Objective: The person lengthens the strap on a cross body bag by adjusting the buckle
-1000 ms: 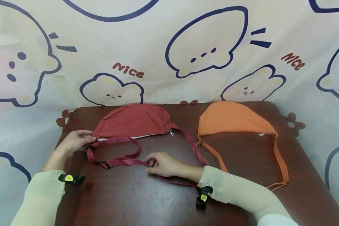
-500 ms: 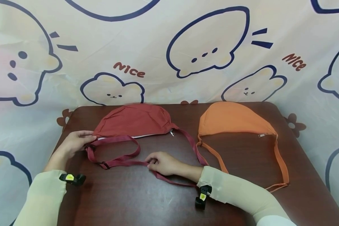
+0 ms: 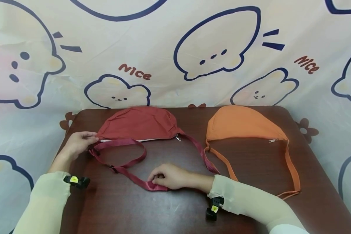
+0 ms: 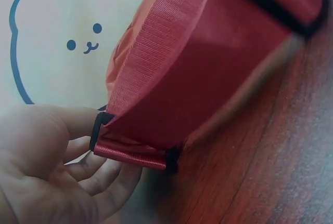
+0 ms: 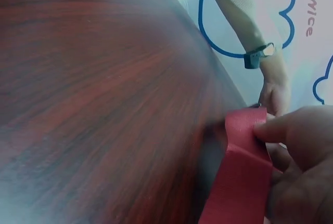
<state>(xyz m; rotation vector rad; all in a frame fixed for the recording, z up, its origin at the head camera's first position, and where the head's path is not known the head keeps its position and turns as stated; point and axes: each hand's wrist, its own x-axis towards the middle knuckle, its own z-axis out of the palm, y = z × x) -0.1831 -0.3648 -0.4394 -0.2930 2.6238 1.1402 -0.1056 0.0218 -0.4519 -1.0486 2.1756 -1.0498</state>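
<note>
A red waist bag (image 3: 138, 123) lies at the back left of the table, its zipper edge toward me. My left hand (image 3: 79, 143) grips its left corner; in the left wrist view, fingers pass behind the strap's black buckle (image 4: 100, 131). From that corner a dark red strap (image 3: 136, 179) loops forward, a black slider on it. My right hand (image 3: 172, 177) pinches this strap near the table's middle. In the right wrist view, the thumb presses on the flat red webbing (image 5: 242, 167). The strap's other end joins the bag's right corner beside the zipper pull (image 3: 178, 137).
An orange waist bag (image 3: 241, 123) lies at the back right, its orange strap (image 3: 292, 167) looping toward the front. The red strap comes close to the orange one between the bags. Behind the brown table (image 3: 128, 211) hangs a printed cloth (image 3: 163, 42).
My right hand has drawn the red strap toward the front, so its stretch from the slider now slants forward. The left hand stays at the bag's corner, slightly raised.
</note>
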